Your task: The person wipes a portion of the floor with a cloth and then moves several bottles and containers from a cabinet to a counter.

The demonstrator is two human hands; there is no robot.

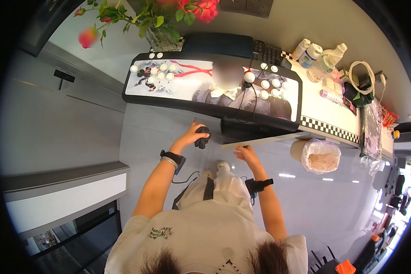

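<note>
My left hand [187, 138] is closed round a small black bundle [202, 138], in front of the console's lower edge. The bundle looks folded or coiled; its exact kind cannot be made out. To the right, a drawer [269, 139] stands pulled out from under the counter, its inside dark and its contents hidden. At the left end of the drawer's pale front is my right hand [247, 155], fingers stretched and somewhat apart, nothing held. Above both hands lies a wide arcade joystick console [182, 93] with white buttons and two ball-top sticks.
A lined waste bin [301, 153] stands right of the drawer. Bottles [322, 64], a coiled white cable [363, 75] and small packages crowd the counter's right end. Behind the console are a keyboard [266, 52] and a glass vase [162, 40] of roses. A grey wall panel rises at left.
</note>
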